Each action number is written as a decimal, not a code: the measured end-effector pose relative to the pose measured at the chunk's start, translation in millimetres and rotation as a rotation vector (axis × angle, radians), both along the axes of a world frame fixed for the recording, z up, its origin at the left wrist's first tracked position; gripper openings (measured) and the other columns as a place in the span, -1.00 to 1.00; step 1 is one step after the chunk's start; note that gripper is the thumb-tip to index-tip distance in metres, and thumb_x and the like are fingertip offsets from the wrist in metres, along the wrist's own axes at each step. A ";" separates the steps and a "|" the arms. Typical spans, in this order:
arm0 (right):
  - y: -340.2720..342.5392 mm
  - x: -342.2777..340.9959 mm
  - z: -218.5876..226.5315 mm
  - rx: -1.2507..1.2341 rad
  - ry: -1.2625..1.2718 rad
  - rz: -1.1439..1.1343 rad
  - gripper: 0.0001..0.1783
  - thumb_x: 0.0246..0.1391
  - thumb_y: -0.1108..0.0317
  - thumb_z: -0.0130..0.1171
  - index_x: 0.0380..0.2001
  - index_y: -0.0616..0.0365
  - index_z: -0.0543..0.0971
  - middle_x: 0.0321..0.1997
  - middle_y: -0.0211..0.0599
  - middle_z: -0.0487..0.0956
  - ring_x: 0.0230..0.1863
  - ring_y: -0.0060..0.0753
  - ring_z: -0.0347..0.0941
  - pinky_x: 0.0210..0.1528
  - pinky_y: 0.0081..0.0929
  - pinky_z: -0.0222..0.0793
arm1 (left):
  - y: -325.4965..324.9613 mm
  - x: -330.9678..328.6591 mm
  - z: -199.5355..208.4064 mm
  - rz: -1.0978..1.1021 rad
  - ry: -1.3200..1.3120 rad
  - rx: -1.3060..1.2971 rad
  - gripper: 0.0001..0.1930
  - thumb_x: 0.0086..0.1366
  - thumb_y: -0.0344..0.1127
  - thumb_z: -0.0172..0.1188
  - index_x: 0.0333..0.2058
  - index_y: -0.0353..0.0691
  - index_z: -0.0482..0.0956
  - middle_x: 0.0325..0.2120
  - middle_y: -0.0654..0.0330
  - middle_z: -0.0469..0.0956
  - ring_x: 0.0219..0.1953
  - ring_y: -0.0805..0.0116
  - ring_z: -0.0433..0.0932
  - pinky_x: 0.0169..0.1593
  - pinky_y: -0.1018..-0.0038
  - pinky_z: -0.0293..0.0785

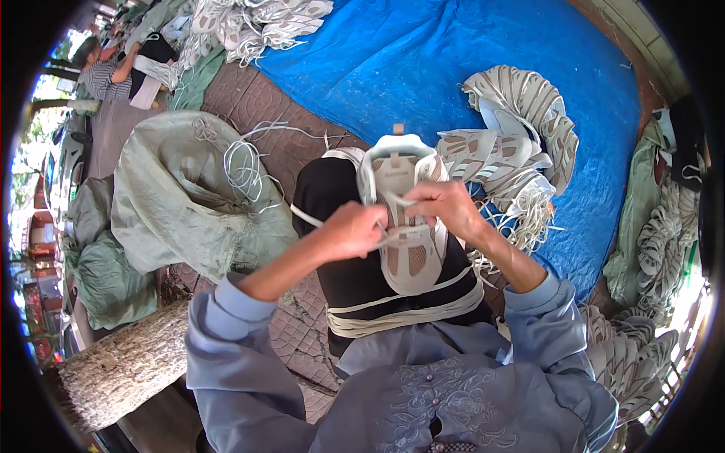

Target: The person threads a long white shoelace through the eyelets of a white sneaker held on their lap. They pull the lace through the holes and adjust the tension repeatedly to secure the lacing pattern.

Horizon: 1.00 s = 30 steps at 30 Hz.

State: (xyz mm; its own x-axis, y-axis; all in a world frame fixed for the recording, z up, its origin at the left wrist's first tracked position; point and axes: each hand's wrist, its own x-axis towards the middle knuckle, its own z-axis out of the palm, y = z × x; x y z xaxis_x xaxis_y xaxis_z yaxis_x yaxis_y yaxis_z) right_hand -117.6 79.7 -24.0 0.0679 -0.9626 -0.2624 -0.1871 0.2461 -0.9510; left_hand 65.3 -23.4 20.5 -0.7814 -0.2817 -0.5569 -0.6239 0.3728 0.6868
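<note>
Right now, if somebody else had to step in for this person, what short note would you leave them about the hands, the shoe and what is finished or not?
Left hand: pinching a white lace at the shoe's left side.
Right hand: gripping the lace over the tongue.
The pale shoe lies on the lap, toe toward the body, with a bundle of laces draped below it.
Done: the lace looks threaded partway.
Left: the upper eyelets, as far as I can tell.
A pile of similar shoes sits on the blue tarp, right; loose laces lie on the green sack, left.

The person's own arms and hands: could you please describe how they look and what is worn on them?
Both hands, the left hand and the right hand, are bare, with no gloves. Each forearm is bare too, with loose grey-blue sleeves pushed up to the elbows. The matching shirt front carries tone-on-tone floral embroidery and small buttons.
</note>
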 end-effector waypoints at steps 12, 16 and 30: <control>1.5 2.6 -20.2 -0.358 0.117 0.016 -0.84 -0.09 0.33 0.11 -0.37 0.02 0.55 -0.39 -0.38 0.53 -0.38 -0.40 0.48 -0.40 -0.52 0.38 | 7.2 -10.6 -12.9 -0.178 -0.126 -0.361 -0.88 0.01 -0.42 -0.01 -0.56 -0.35 0.47 -0.73 0.04 0.48 -0.71 0.28 0.51 -0.52 0.41 0.44; 10.7 7.8 -34.8 -0.514 0.301 0.022 -0.83 -0.11 0.31 0.12 -0.37 -0.01 0.57 -0.36 -0.42 0.54 -0.37 -0.41 0.49 -0.42 -0.51 0.39 | 3.2 -20.3 -2.7 -0.236 -0.228 -0.318 -0.87 -0.01 -0.41 0.02 -0.55 -0.36 0.50 -0.72 0.01 0.48 -0.72 0.29 0.50 -0.54 0.43 0.44; 21.8 25.6 -45.9 -0.823 0.388 -0.186 -0.84 -0.17 0.33 0.13 -0.46 0.11 0.59 -0.50 -0.27 0.55 -0.52 -0.34 0.47 -0.48 -0.51 0.37 | 24.4 -9.6 -24.4 -0.183 0.328 -0.942 -0.90 -0.08 -0.43 0.09 -0.63 -0.28 0.34 -0.84 0.12 0.41 -0.73 0.22 0.48 -0.62 0.29 0.35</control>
